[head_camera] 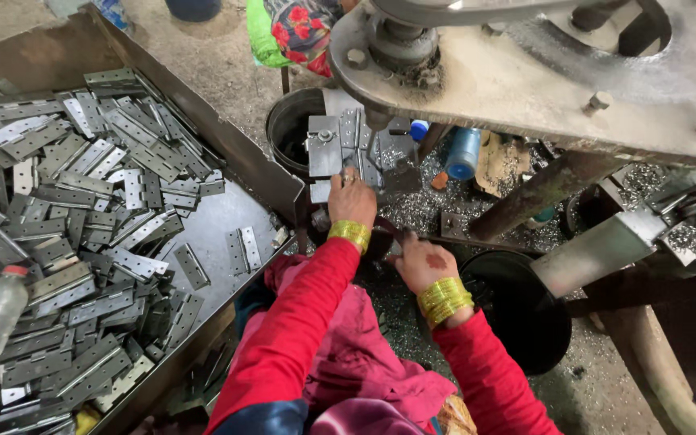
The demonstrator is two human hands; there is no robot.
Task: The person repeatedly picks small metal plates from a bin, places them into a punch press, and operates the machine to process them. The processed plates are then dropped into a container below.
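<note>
The left hand [352, 200] reaches up to the hinge plates [346, 145] on the press bed, fingers hidden behind its back, grip unclear. The right hand [422, 259] curls low nearby; its hold is unreadable. The hinge tray [227, 145] sits left, partly cut off.

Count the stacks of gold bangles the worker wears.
2: one bangle stack on the left wrist near the press, one bangle stack on the right wrist above the black tub.

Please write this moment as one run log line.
left hand: on die plate | right hand: near black bin | hinge tray: left
</note>
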